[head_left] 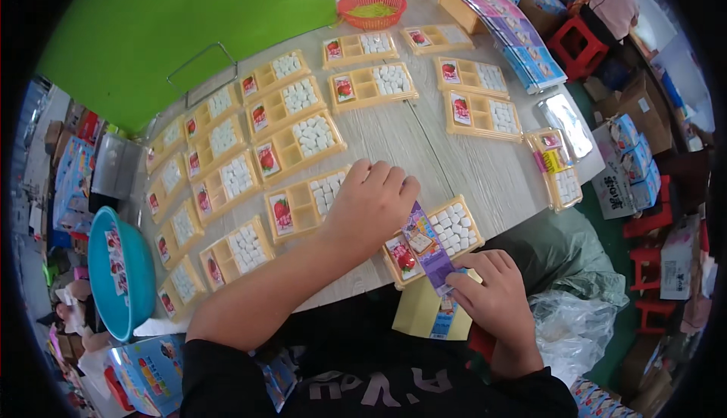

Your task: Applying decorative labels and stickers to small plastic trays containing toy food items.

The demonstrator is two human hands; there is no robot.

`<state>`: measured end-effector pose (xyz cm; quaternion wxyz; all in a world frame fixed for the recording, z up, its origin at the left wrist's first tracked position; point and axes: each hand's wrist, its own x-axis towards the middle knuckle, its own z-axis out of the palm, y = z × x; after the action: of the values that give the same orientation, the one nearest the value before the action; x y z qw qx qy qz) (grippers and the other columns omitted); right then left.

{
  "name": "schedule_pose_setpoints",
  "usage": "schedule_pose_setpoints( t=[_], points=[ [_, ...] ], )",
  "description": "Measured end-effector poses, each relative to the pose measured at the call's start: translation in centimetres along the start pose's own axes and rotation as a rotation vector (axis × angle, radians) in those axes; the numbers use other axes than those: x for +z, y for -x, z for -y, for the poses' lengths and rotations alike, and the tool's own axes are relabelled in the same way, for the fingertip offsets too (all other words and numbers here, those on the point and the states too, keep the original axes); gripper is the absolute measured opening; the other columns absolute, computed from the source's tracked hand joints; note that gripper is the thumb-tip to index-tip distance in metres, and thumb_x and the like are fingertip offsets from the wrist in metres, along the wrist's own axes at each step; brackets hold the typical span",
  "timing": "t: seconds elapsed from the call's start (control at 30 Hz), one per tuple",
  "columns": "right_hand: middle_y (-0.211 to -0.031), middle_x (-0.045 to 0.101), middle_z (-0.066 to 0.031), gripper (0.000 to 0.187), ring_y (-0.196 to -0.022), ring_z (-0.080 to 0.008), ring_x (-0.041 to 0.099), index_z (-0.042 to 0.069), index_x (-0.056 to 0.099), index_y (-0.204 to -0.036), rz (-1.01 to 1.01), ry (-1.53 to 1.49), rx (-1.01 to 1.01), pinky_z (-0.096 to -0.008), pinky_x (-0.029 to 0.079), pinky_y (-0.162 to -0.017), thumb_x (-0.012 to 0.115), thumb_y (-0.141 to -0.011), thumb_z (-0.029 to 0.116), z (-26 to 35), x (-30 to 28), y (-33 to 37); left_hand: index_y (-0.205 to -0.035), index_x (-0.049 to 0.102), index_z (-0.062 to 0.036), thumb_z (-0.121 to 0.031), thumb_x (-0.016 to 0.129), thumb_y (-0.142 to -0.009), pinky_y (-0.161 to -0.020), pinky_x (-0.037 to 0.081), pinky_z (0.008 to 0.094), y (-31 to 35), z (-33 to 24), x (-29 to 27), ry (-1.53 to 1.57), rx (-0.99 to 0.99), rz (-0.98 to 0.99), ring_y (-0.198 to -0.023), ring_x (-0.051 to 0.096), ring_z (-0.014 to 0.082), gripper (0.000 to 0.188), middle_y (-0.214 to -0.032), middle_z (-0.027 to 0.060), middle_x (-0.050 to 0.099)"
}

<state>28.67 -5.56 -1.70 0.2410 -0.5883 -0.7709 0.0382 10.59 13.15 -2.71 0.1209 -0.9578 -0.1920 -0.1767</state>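
Observation:
A purple printed paper strip [428, 245] lies across the middle of a yellow plastic tray [399, 280] at the table's near edge. White, pillow-shaped pieces [454, 227] fill the right part of that tray, and a strawberry-printed packet [403, 257] shows at its left. My left hand [379, 197] is closed at the strip's upper end, fingers curled and partly hiding it. Thumb and fingers of my right hand [492, 289] pinch the strip's lower end. Below them, a pale yellow box or card [413, 313] with a blue printed band rests near my lap.
Several similar filled trays [299, 144] stand in rows. One tray wrapped with a strip [556, 170] sits at the right edge. A red basket [371, 10] and printed sheets [511, 32] are at the back. A turquoise tub [102, 274] stands left, plastic bags [575, 319] lower right.

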Motion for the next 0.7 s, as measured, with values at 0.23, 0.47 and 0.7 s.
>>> schedule_pose_setpoints(
  t=[0.23, 0.47, 0.7],
  points=[
    [-0.097, 0.068, -0.0036, 0.037, -0.083, -0.0269, 0.063, 0.013, 0.070, -0.090, -0.017, -0.054, -0.044, -0.0397, 0.046, -0.078, 0.090, -0.064, 0.029, -0.9, -2.5, -1.1, -0.089, 0.061, -0.0101, -0.015, 0.066, -0.079, -0.078, 0.044, 0.0333, 0.6, 0.0, 1.2, 0.009, 0.049, -0.087, -0.085, 0.057, 0.0195, 0.012, -0.084, 0.0027, 0.056],
    [-0.140, 0.057, -0.0128, 0.052, -0.132, -0.0379, 0.051, 0.014, 0.065, -0.116, 0.378, -0.183, -0.070, -0.0478, 0.038, -0.113, 0.088, -0.072, 0.029, -4.3, -3.7, -6.3, -0.083, 0.061, -0.0117, -0.015, 0.066, -0.078, -0.075, 0.044, 0.0322, 0.5, 0.0, 1.1, -0.001, 0.059, -0.149, -0.085, 0.059, 0.0191, 0.008, -0.085, 0.0030, 0.058],
    [-0.136, 0.060, -0.0125, 0.043, -0.129, -0.0372, 0.053, 0.012, 0.062, -0.108, 0.429, -0.108, -0.113, -0.0461, 0.040, -0.110, 0.085, -0.073, 0.021, -3.6, -1.9, -6.7, -0.084, 0.061, -0.0120, -0.016, 0.067, -0.078, -0.077, 0.045, 0.0328, 0.7, 0.3, 1.7, 0.029, 0.002, -0.215, -0.087, 0.060, 0.0196, 0.009, -0.085, 0.0029, 0.059]
  ],
)
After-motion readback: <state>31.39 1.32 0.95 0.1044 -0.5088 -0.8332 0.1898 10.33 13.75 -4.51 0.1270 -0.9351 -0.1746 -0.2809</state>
